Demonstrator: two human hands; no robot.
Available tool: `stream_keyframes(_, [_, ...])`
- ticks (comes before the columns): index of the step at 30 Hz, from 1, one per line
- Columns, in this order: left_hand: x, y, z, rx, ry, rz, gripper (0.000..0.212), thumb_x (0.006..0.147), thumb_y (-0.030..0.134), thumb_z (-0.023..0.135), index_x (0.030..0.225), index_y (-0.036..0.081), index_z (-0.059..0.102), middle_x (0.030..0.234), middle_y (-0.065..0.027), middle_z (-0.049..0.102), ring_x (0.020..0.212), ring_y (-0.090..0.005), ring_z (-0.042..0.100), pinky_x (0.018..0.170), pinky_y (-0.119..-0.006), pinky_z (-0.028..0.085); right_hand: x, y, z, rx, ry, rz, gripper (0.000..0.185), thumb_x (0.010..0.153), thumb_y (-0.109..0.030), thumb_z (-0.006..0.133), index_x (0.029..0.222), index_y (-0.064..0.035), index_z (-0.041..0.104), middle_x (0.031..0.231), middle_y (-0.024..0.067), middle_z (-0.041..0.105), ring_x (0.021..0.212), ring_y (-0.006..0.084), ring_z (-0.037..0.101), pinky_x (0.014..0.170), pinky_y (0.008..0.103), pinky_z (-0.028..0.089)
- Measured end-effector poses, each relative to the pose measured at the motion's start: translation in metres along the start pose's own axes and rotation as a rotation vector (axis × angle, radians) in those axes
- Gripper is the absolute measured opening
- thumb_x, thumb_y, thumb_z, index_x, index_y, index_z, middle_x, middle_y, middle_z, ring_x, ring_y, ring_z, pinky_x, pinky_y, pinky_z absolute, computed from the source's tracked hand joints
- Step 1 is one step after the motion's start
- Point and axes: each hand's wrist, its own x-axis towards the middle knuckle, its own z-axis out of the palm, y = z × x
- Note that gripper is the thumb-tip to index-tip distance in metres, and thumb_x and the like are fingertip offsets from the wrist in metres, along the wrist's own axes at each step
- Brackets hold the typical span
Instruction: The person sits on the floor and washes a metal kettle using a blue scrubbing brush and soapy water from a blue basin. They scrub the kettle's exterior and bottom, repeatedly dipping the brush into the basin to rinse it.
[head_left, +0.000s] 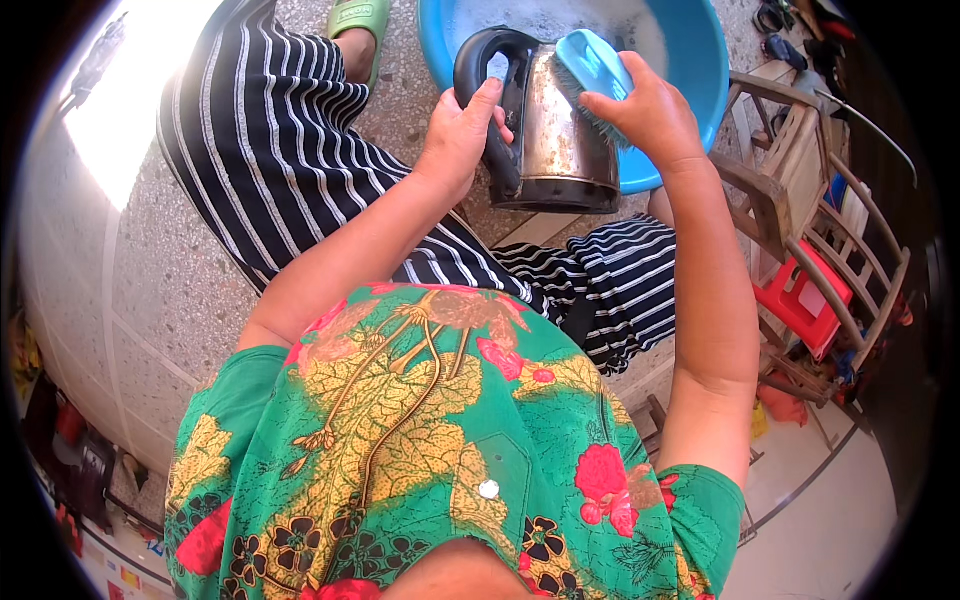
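My left hand (466, 135) grips the black plastic handle of a stainless-steel electric kettle (551, 142). The kettle is held over the near rim of a blue plastic basin (694, 75), its black base towards me. Brownish stains mark its metal side. In my right hand (652, 109) is a light-blue scrubbing brush (592, 64), its bristles against the right side of the kettle body. Foamy water (562, 15) fills the part of the basin that shows beyond the kettle. The kettle's far right side is covered by the brush.
Right of the basin stands a wooden chair (795, 161), with a red plastic stool (802, 300) by its bars. My striped trouser legs (300, 150) spread around the near side of the basin. A green slipper (360, 22) rests on the speckled floor (180, 277).
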Motion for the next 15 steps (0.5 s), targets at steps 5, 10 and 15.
stream_keyframes(5, [0.000,0.001,-0.003,-0.037,0.042,-0.011,0.031,0.089,0.036,0.057,0.093,0.007,0.046,0.073,-0.0025,0.051,0.063,-0.0117,0.051,0.060,-0.024,0.044,-0.034,-0.030,-0.017,-0.007,-0.169,-0.105,0.055,0.067,-0.041,0.069,0.112,-0.0115,0.054,0.088,0.0171,0.065,0.086,0.0348,0.062,0.073,0.0427,0.049])
stream_keyframes(10, [-0.007,-0.002,0.000,0.066,-0.015,0.051,0.027,0.089,0.031,0.057,0.092,0.007,0.047,0.069,-0.0018,0.050,0.060,-0.0102,0.049,0.057,-0.024,0.042,-0.023,-0.013,-0.009,0.059,-0.163,-0.083,0.057,0.066,-0.043,0.070,0.110,-0.0100,0.056,0.092,0.0176,0.064,0.087,0.0318,0.063,0.072,0.0390,0.050])
stream_keyframes(15, [-0.001,-0.009,-0.002,-0.020,0.060,-0.037,0.023,0.089,0.028,0.057,0.090,0.007,0.048,0.068,-0.0016,0.050,0.057,-0.0102,0.048,0.055,-0.024,0.042,0.036,0.036,0.021,0.193,-0.126,0.077,0.061,0.066,-0.046,0.070,0.108,-0.0043,0.056,0.094,0.0164,0.064,0.088,0.0278,0.063,0.072,0.0367,0.050])
